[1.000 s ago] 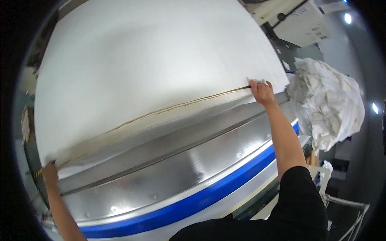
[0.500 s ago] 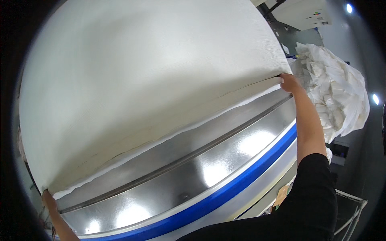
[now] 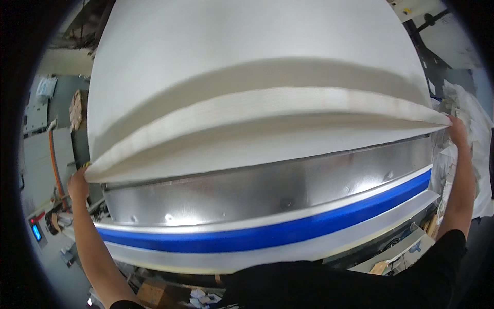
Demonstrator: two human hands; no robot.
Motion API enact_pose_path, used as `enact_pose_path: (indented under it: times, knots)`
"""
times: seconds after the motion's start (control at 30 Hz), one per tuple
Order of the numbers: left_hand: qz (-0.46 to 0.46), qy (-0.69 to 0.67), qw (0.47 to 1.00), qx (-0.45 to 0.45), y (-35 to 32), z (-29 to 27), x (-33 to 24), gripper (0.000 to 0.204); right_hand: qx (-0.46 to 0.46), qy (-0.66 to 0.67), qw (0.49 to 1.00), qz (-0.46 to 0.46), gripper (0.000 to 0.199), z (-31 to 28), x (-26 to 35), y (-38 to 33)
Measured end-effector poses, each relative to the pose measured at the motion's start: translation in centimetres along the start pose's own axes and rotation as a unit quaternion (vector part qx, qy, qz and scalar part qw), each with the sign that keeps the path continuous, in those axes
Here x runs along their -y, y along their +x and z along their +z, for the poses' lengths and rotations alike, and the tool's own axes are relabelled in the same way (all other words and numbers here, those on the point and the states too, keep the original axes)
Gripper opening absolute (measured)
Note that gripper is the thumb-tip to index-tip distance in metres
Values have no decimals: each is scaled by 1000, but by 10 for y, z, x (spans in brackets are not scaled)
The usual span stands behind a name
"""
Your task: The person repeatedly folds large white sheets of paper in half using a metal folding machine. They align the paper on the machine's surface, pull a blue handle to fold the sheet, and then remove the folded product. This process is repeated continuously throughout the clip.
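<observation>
A wide white sheet (image 3: 257,31), perhaps cloth, spreads over a long work surface in front of me. Both my arms are stretched wide along its near side. At its left end, my left hand (image 3: 80,184) is closed on the sheet's edge, and at the far right my right hand (image 3: 457,131) pinches the other end. Between them the sheet arches up in a long raised fold (image 3: 288,100), which casts a shadow on the flat part behind. Its near layer meets a shiny metal strip (image 3: 247,198). Fingertips are partly hidden by the cloth.
A blue band (image 3: 231,243) with pale borders runs along the near side, below the metal. Crumpled white material (image 3: 473,113) is piled at the right. On the left are an orange hose (image 3: 54,159) and a box with a lit display (image 3: 36,229). A cardboard box (image 3: 152,293) sits low in front.
The sheet's near portion has risen from a low, narrow roll into a tall arched fold. Both hands still grip its ends. My view has turned, bringing more of the left side into sight.
</observation>
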State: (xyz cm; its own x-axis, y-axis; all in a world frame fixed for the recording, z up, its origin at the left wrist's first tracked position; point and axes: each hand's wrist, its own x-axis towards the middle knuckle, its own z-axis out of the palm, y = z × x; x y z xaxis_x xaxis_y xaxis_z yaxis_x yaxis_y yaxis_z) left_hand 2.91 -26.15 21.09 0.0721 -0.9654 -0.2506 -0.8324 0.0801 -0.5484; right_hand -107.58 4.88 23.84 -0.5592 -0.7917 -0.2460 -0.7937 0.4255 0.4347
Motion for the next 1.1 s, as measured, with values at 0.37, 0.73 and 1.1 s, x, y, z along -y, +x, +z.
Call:
enact_pose_path:
  times: [0.37,0.73,1.1]
  knots:
    - [167,116,960,194,-159,88,48,33,148,-55,976,-149,31,68,-44,-153]
    - [231,238,857,393,-208,138,-4,24,260,-177,929,-194,17,131,-14,-232]
    - [-79,206,929,297,-196,148,12,22,245,-198,931,-182,11,198,-57,-234]
